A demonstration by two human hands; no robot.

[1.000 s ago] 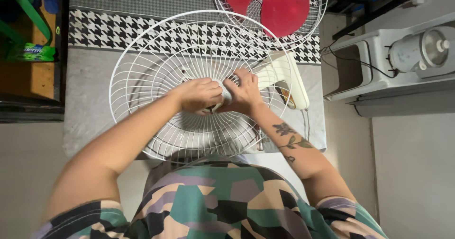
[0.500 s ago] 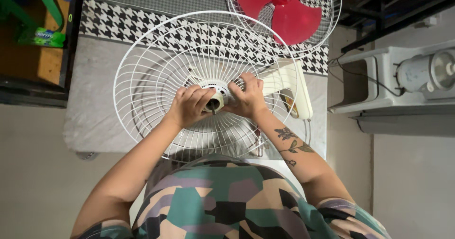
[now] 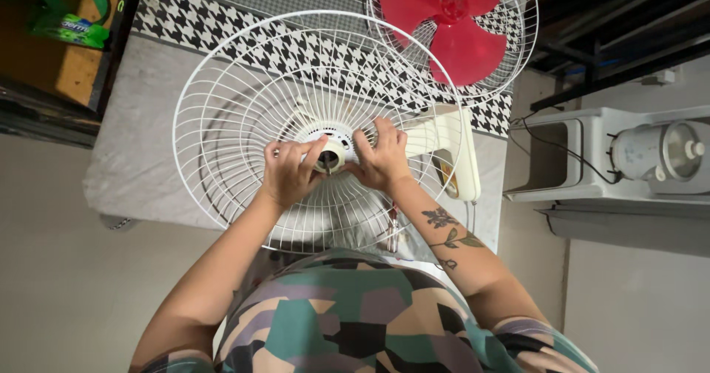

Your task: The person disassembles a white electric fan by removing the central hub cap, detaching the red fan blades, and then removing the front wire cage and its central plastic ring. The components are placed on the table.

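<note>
On the cloth-covered desk [image 3: 140, 173], the white fan guard [image 3: 222, 85] is centred; its hub nut [image 3: 330, 156] is pinched between left hand [image 3: 288, 172] and right hand [image 3: 382, 158], both grips narrow.

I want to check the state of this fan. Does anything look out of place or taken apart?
Yes. The fan is in pieces: the red blade lies in a separate wire grille at the back, off the motor. Left hand and right hand touch the hub of the white rear guard, with no blade mounted.
</note>
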